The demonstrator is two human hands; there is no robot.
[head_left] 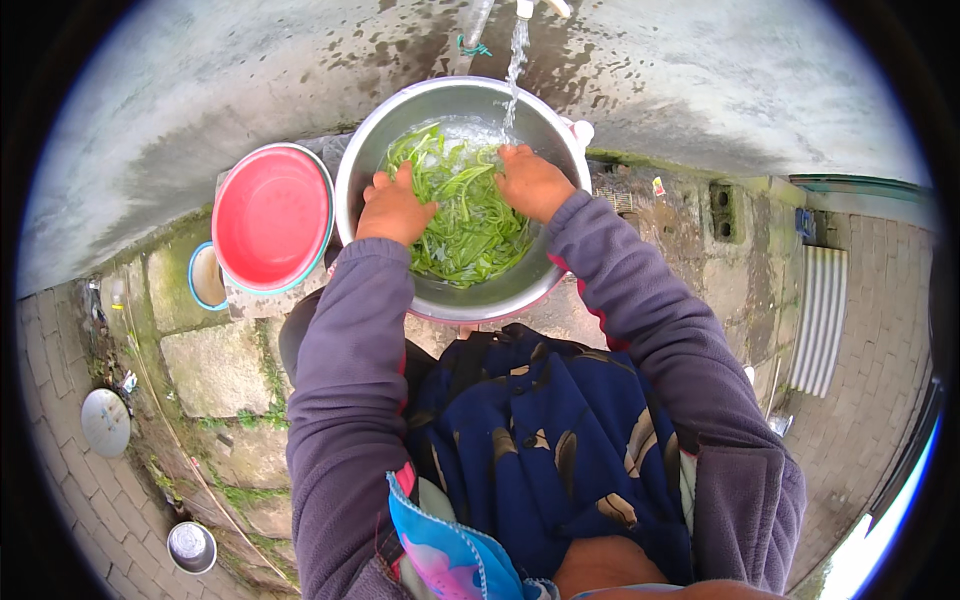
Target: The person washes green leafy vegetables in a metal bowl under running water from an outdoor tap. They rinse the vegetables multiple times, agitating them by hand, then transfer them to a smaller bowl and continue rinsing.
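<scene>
A wide metal basin (358,160) holds water and loose leafy greens (465,235) with long thin stems. Over the greens' left side lies my left hand (395,210), its thumb spread from the fingers and no bundle visible in its grasp. Across from it, my right hand (533,184) touches the greens by the basin's right wall, fingers parted and their tips partly hidden among leaves. A stream of water (516,70) falls from a white tap (526,8) into the basin's far side, just beyond my right hand.
Left of the basin sits a red bowl (268,220) with a blue-rimmed container (207,275) beside it. A wet concrete wall (330,70) rises behind. Stone slabs (215,368) lie underfoot. A metal pot (192,546) and a round lid-like disc (106,422) are at lower left.
</scene>
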